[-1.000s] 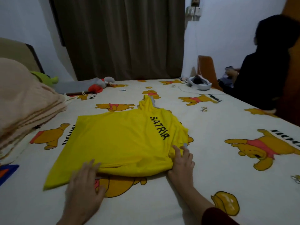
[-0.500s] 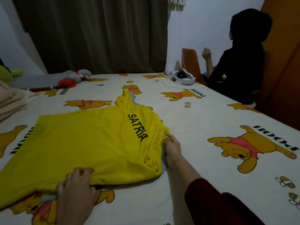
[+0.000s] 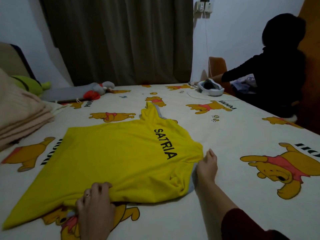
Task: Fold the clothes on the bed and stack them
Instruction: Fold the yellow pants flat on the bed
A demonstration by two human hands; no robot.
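I have the yellow shirt [image 3: 110, 156] spread back-up across the middle of the bed [image 3: 233, 135], the lettering SATRIA running toward 4 o'clock and one sleeve poking up at 12 o'clock. My left hand [image 3: 94, 207] sits at the near hem around 7 o'clock, its fingers [image 3: 97, 187] curled into the cloth and bunching it. My right hand [image 3: 207, 166] is at the shirt's 4 o'clock edge by the shoulder, pinching the fabric there between thumb and fingers. I judge this a light, thin, limp jersey, probably slick, so it will sag and slide rather than keep a crease; I would take it at seams and corners, hem and shoulder together, and lay each fold flat. A folded beige stack [image 3: 22, 115] waits at 9 o'clock.
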